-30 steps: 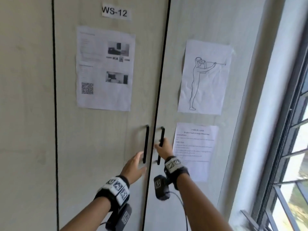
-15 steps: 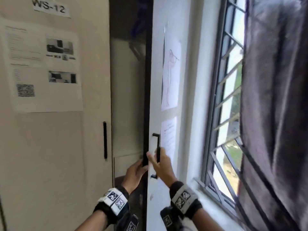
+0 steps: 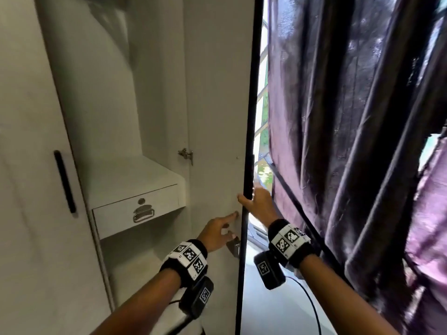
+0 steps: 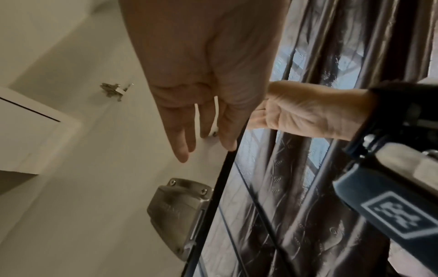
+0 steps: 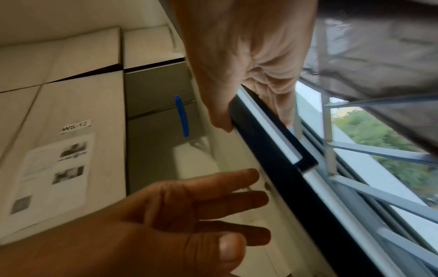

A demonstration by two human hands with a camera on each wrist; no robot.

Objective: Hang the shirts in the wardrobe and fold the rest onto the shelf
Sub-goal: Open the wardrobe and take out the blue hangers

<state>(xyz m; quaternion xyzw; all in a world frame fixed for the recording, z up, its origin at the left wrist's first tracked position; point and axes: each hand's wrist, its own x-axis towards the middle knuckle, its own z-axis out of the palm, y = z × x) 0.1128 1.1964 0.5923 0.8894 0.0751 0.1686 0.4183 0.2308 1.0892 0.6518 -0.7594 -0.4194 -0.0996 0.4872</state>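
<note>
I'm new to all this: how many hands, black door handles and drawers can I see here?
Hands: 2 (left hand touching the open door, right hand gripping its edge)
Black door handles: 2 (left handle, right handle)
Drawers: 1 (drawer)
Total: 5

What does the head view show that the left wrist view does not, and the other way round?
Only the head view shows the drawer with its metal pull handle, the shelf top above it, and the closed left door's black handle.

Only the left wrist view shows the metal lock body on the inner face of the open door in full, with its screws.

Both show the left hand with straight fingers at that door, the right hand gripping its black edge, the hinge and the dark curtain.
</note>
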